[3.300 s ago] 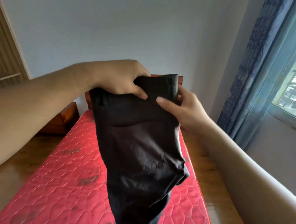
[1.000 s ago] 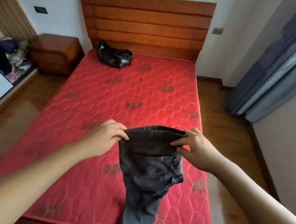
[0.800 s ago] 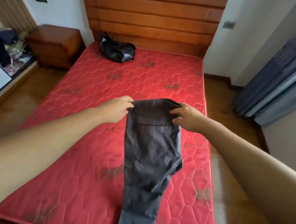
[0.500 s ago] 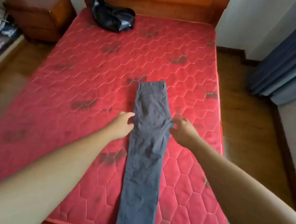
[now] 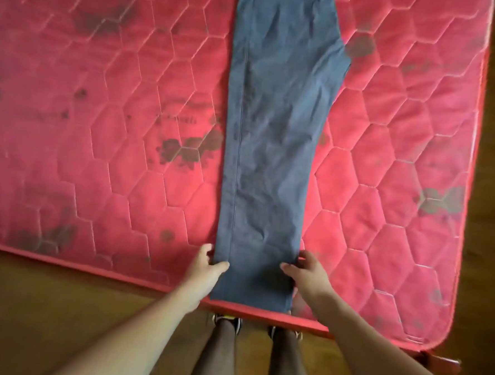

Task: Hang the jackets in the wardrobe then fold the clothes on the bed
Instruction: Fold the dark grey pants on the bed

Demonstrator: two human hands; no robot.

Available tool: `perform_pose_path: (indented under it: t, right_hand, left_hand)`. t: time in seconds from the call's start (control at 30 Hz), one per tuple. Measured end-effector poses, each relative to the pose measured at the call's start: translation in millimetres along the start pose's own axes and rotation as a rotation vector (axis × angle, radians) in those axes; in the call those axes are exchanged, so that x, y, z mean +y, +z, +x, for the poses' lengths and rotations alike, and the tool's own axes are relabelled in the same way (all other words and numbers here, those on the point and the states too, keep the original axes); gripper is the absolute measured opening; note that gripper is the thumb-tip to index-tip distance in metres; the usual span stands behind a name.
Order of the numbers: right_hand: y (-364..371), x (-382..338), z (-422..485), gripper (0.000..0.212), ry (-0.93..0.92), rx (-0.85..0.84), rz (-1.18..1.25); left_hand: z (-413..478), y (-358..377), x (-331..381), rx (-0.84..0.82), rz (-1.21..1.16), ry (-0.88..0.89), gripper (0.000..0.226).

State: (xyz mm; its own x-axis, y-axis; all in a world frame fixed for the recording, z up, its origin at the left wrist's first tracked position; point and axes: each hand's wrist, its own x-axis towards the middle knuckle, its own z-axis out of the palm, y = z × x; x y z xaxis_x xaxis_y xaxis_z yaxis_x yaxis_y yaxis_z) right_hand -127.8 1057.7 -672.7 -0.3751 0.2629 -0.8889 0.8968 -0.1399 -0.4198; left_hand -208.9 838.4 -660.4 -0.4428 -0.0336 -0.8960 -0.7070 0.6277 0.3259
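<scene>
Head view: left grip (image 5: 206, 267) and right grip (image 5: 304, 273) pinch trousers (image 5: 276, 116) laid on mattress (image 5: 114, 121)

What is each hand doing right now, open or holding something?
The left hand pinches the left edge of the grey trousers near the hem.
The right hand pinches their right edge.

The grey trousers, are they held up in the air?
No, the grey trousers lie flat on the red mattress, with left hand and right hand pinching their near end.
</scene>
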Motion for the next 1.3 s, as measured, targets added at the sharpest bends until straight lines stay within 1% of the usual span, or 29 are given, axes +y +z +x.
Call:
perform_pose_path:
  t: [0.07,0.1,0.17,0.23,0.3,0.33,0.4,0.43,0.47,0.53,0.57,0.6,0.7,0.77,0.8,0.87,0.9,0.97,1.0,1.03,1.1,1.17,1.23,1.27,1.3]
  right_hand:
    - [9.2,6.5,-4.6,0.027,-0.021,-0.052,0.032]
    - [12.2,8.9,-7.8,0.027,-0.04,-0.075,0.006]
    - [13.4,10.8,-16.9,0.026,-0.114,-0.099,-0.109]
    - [8.7,8.5,-28.7,0.022,-0.242,-0.063,-0.276]
    - [2.1,6.2,-40.7,0.02,-0.416,0.021,-0.372]
    - [0.0,5.0,-47.4,0.02,-0.454,0.058,-0.367]
    - [-2.9,6.2,-56.8,0.019,-0.384,0.07,-0.268]
    - [-4.3,8.7,-58.5,0.024,-0.32,0.036,-0.218]
    - [-5.5,10.8,-59.4,0.039,-0.268,0.001,-0.183]
    - [-9.0,14.1,-60.5,0.07,-0.206,-0.045,-0.135]
    - [-11.2,14.7,-60.6,0.079,-0.196,-0.061,-0.106]
    - [-13.7,14.6,-61.1,0.085,-0.185,-0.08,-0.073]
    - [-20.4,10.6,-64.2,0.097,-0.157,-0.16,0.044]
    - [-24.6,8.7,-69.2,0.104,-0.174,-0.227,0.077]
    - [-26.6,7.3,-71.5,0.105,-0.193,-0.249,0.046]
    - [-29.2,3.8,-75.2,0.101,-0.259,-0.254,-0.128]
    - [-30.4,2.9,-76.8,0.097,-0.326,-0.246,-0.26]
    - [-33.1,3.5,-77.5,0.084,-0.54,-0.209,-0.541]
    - [-35.3,3.2,-77.1,0.076,-0.632,-0.201,-0.664]
    - [-38.1,1.0,-77.1,0.068,-0.707,-0.198,-0.775]
    - [-43.2,-5.0,-76.3,0.053,-0.873,-0.141,-0.936]
    - [-47.3,-20.6,-71.7,0.04,-1.031,-0.018,-0.974]
    - [-54.2,-52.7,-66.1,0.021,-1.154,0.036,-0.903]
    - [-58.9,-75.3,-60.9,0.011,-1.163,0.019,-0.788]
    - [-62.6,-100.8,-54.6,0.009,-1.107,-0.025,-0.619]
  left_hand:
    - [-0.2,7.4,-8.5,-0.028,-0.008,0.034,0.053]
    - [-1.6,9.5,-10.7,-0.043,0.007,0.08,0.045]
    - [-7.9,11.6,-10.5,-0.01,0.085,0.227,0.031]
    - [-15.4,10.5,-8.2,0.03,0.107,0.344,0.029]
    - [-24.7,5.5,-4.4,-0.003,0.002,0.36,0.025]
    - [-30.2,2.4,-3.5,-0.036,-0.06,0.338,0.025]
    - [-38.1,-2.7,-4.1,-0.087,-0.118,0.303,0.038]
    - [-40.0,-4.4,-5.7,-0.108,-0.128,0.277,0.045]
    - [-41.6,-5.8,-8.8,-0.129,-0.143,0.241,0.05]
    - [-43.6,-8.9,-17.4,-0.175,-0.173,0.183,0.069]
    - [-44.7,-11.6,-21.1,-0.188,-0.176,0.161,0.077]
    - [-45.0,-14.7,-23.3,-0.204,-0.168,0.156,0.08]
    - [-44.1,-24.0,-26.1,-0.239,-0.12,0.184,0.073]
    - [-45.1,-29.4,-27.5,-0.23,-0.03,0.261,0.08]
    - [-48.1,-31.8,-27.8,-0.203,0.057,0.345,0.084]
    - [-52.7,-34.9,-28.1,-0.108,0.28,0.6,0.085]
    - [-52.9,-34.8,-28.6,-0.049,0.413,0.76,0.081]
    - [-49.6,-34.3,-28.7,0.062,0.642,1.057,0.067]
    - [-48.0,-34.8,-26.6,0.109,0.704,1.149,0.057]
    - [-47.6,-35.5,-21.9,0.153,0.729,1.181,0.049]
    - [-48.7,-35.9,-6.5,0.223,0.714,1.187,0.044]
    - [-51.0,-38.9,15.1,0.232,0.699,1.227,0.04]
    - [-52.5,-50.0,46.7,0.189,0.632,1.255,0.038]
    - [-48.6,-57.9,67.0,0.127,0.511,1.217,0.039]
    - [-44.8,-65.0,92.9,0.039,0.344,1.132,0.038]
